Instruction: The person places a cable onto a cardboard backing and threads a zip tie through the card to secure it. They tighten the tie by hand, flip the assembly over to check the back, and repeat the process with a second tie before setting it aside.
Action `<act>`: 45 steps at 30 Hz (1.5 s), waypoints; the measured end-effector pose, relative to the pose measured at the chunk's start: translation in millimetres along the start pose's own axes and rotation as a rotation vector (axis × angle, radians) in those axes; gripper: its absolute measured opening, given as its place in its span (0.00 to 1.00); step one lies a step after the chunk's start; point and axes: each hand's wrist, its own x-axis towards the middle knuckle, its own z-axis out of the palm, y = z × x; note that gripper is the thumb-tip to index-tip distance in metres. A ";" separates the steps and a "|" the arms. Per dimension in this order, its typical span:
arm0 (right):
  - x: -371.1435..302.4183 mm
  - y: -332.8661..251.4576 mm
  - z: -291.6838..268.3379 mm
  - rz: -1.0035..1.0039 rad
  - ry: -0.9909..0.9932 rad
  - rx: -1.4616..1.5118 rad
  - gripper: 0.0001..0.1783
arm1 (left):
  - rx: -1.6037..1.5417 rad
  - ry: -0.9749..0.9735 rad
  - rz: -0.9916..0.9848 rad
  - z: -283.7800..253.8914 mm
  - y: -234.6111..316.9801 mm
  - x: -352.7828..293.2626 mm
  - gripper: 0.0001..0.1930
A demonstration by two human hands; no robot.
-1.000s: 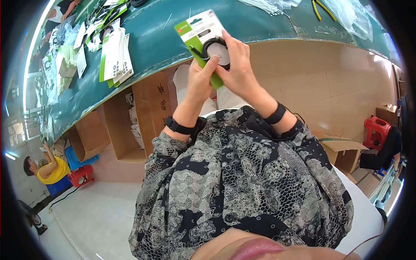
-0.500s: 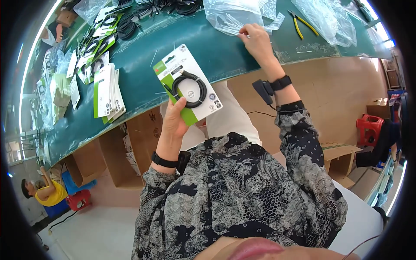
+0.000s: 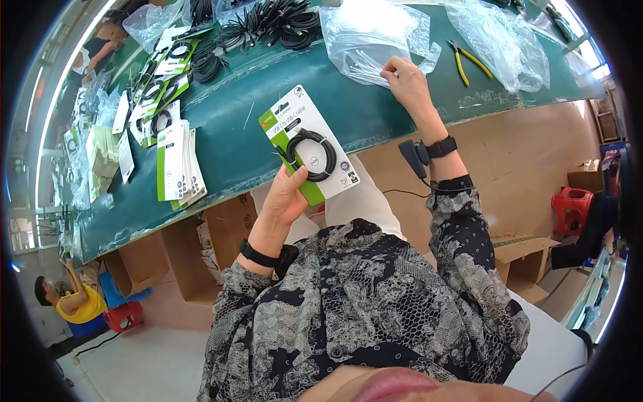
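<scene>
My left hand grips the lower left edge of a white and green packaging card, its thumb on the front. A coiled black cable is fastened to the card's face. The card is tilted above the table's front edge. My right hand is closed in a pinch beside a clear plastic bag of thin white cable ties. What its fingertips hold, if anything, is too small to make out. Yellow-handled cutting pliers lie right of that hand.
On the green table rests a stack of cards at left. Behind it are carded cables and black cable bundles. Another clear bag lies at right. Cardboard boxes stand below; a person in yellow sits far left.
The whole view has shifted, so the table sits lower in the picture. My left hand still holds the carded cable; my right hand stays pinched at the bag of cable ties.
</scene>
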 end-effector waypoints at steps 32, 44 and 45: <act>-73.2 -229.3 -22.6 -0.527 0.019 0.291 0.09 | -1.219 -0.528 -0.093 38.2 75.6 -17.6 0.14; -71.9 -233.5 -14.8 -0.567 0.054 0.292 0.09 | -1.292 -0.561 -0.136 43.0 75.1 -20.6 0.13; -71.9 -233.6 -14.2 -0.568 0.051 0.294 0.09 | -1.288 -0.559 -0.133 43.5 75.1 -20.7 0.13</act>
